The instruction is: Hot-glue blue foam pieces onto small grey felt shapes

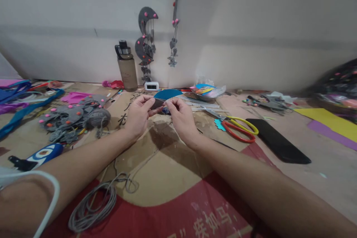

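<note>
Two hands pinch — left hand (140, 117) and right hand (180, 115) meeting at a thin dark-grey flat piece (159, 102) above brown cardboard (150, 189). This seems close fingertip positioning, calling next for a steady grip. A crinkled clear plastic holder (221, 91) contains blue (201, 86) and yellow pieces (208, 90).
</note>
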The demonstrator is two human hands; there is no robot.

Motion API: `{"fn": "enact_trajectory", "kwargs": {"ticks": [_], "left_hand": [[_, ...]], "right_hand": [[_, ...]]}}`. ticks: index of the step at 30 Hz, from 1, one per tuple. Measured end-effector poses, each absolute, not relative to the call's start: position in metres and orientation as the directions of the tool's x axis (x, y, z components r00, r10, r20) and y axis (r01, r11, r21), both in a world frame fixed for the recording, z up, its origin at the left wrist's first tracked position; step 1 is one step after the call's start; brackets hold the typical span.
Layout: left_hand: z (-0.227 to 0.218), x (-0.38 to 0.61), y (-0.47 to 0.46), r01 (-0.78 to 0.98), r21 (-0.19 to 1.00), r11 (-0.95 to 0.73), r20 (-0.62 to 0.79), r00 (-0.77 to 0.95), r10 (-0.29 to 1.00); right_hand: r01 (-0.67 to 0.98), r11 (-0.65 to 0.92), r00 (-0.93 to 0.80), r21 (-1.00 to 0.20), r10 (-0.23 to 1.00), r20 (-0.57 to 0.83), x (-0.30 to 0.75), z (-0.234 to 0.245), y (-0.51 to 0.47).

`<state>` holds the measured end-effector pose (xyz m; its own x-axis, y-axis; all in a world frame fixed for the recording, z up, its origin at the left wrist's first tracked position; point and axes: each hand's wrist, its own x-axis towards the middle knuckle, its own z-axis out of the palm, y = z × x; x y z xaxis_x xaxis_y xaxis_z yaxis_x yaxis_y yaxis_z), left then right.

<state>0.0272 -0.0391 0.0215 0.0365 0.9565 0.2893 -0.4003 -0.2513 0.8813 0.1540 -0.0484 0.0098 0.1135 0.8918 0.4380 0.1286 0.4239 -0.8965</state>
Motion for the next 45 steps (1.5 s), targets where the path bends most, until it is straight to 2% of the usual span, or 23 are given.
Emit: {"fn": "enact_trajectory", "kwargs": {"ticks": [20, 30, 45], "left_hand": [[0.02, 0.03, -0.042, -0.41, 0.889, -0.204, 0.237, 0.031, 0.971], [0.017, 0.027, -0.039, -0.476, 0.866, -0.153, 0.221, 0.089, 0.971], [0.019, 0.025, -0.036, -0.486, 0.873, -0.05, 0.155, 0.179, 0.972]], "right_hand": [[0.159, 0.411, 0.153, -0.898, 0.888, 0.433, 0.158, 0.01, -0.048], [0.064, 0.417, 0.092, -0.907, 0.902, 0.421, 0.159, 0.006, -0.044], [0.043, 0.395, 0.079, -0.918, 0.914, 0.398, 0.164, 0.006, -0.038]]}}
